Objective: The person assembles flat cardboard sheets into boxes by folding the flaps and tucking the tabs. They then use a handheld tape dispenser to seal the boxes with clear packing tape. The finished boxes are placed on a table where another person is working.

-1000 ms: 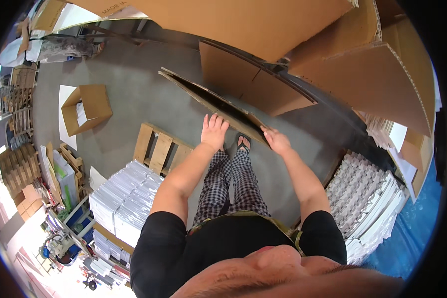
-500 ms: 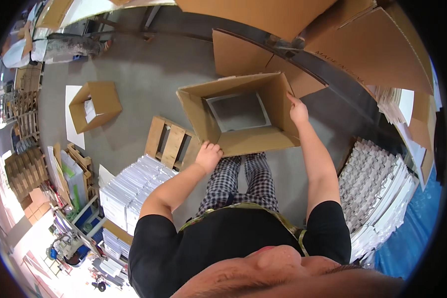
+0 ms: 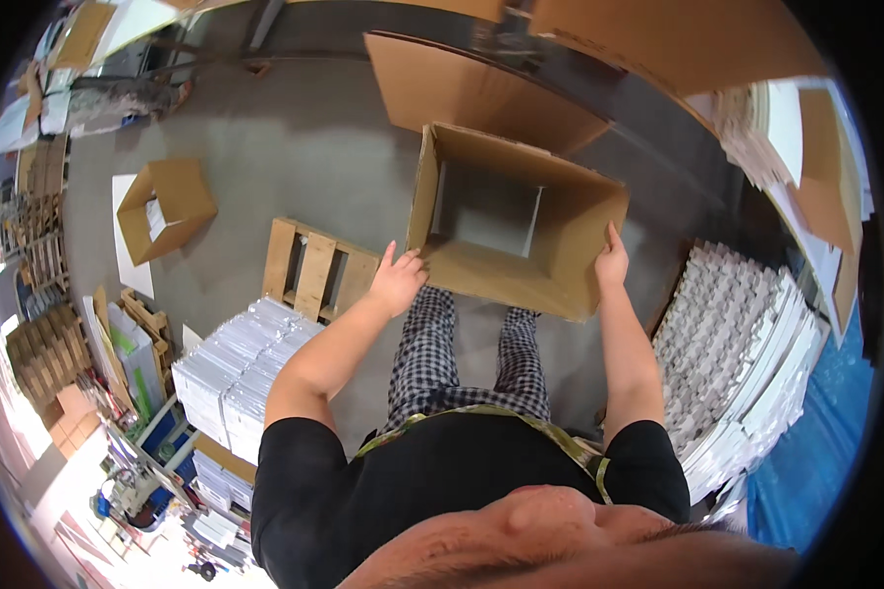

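From my end of the feed, the broadest thing is the grey floor (image 3: 295, 147), spreading ahead of both hands and out past the left hand (image 3: 399, 283). To the right of the right hand (image 3: 612, 263) I have a tall stack of pale, ridged pieces (image 3: 712, 344), well apart from it. The cardboard box (image 3: 501, 279) sits between the two hands, held off the floor and tilted so that its open mouth faces me. Its bottom seems open too, with grey showing through, though shadow inside makes that hard to judge. Just beyond the box, farther out than either hand, a brown cardboard panel (image 3: 462, 88) stands on edge. Nearer me than the left hand, off to its left, is a block of white bundles (image 3: 250, 368) in clear wrap. A wooden pallet (image 3: 316, 275) lies just left of that same hand, and well past it, farther left, I see a smaller box (image 3: 189, 191) on its side with something white inside.

As for the grips — the right hand grasps the box's right side, fingers partly hidden. The left hand is unclenched, fingers spread, its fingertips against the box's near left corner — thumb side lifted away.
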Action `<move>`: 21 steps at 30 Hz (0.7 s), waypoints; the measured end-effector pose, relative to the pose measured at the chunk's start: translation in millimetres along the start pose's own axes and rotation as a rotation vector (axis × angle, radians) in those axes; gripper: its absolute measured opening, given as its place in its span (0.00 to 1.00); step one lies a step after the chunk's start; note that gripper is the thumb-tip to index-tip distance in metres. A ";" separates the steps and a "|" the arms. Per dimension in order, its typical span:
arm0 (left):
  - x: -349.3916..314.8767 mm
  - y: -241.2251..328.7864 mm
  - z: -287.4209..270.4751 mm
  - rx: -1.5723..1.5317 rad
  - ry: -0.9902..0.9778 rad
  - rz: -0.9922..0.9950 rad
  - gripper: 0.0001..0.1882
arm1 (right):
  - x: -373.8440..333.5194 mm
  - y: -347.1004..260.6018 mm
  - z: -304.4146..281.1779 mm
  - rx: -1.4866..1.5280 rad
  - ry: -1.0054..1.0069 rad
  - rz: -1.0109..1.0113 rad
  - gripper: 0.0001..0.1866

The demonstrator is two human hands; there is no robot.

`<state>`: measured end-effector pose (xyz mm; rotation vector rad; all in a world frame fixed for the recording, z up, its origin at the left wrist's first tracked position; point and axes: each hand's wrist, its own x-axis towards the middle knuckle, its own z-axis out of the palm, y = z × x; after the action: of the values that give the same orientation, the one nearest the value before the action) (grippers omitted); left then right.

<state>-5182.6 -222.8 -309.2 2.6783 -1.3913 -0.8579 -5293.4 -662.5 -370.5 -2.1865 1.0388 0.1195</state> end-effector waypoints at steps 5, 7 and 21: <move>23.1 39.8 -15.5 -0.105 -0.145 -0.009 0.21 | -30.3 31.1 -24.4 -0.209 -0.140 0.023 0.42; 42.1 38.7 -27.6 -0.268 -0.001 -0.136 0.27 | -31.8 39.4 -7.0 -0.001 0.083 -0.083 0.42; 166.2 49.0 41.5 -0.609 0.274 -0.438 0.50 | -27.9 -3.8 72.5 0.003 0.042 0.232 0.49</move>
<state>-5163.1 -368.7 -409.7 2.4890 -0.3941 -0.7322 -5294.7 -597.2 -412.6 -2.0671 1.3138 0.1782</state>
